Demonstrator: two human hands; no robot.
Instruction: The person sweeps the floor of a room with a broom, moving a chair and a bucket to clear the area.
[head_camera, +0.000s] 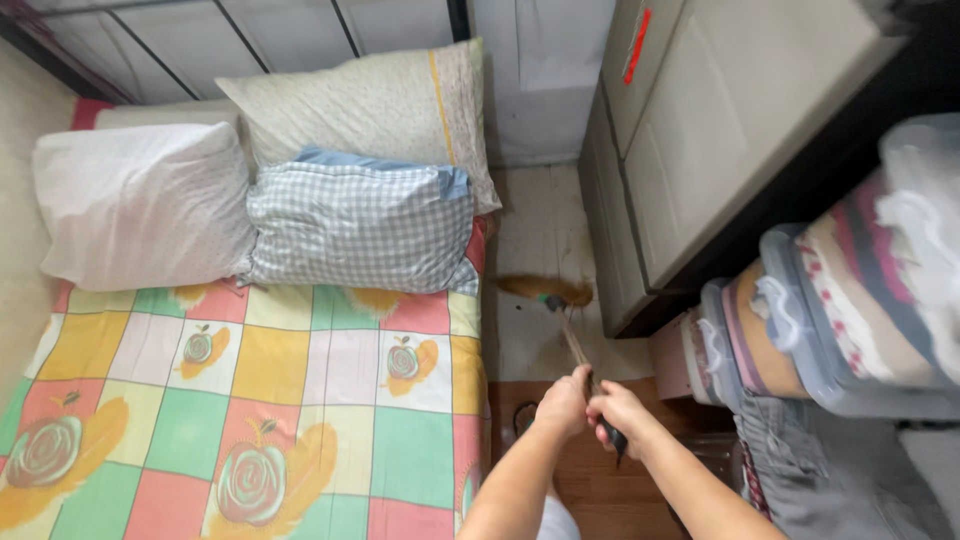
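**Sweeping the strip of floor beside the bed**

I see both hands wrapped around the broom (575, 345) handle; the left hand (562, 402) is curled tight on the shaft, and the right hand (622, 412) is closed around it just behind, nearer the body. The brush head lies on the pale floor (535, 240) just off the foot-side corner of the checked pillow (360, 225), between the bed (250, 400) and the grey cabinet (680, 150); its bristles look blurred, so I cannot be sure how flat they sit. I judge the sweeping to be mid-stroke in this narrow lane. The next move, as I read it, calls for a short pull toward the body, keeping the head clear of the bed edge on one side and the stacked storage boxes (840, 320) on the other.
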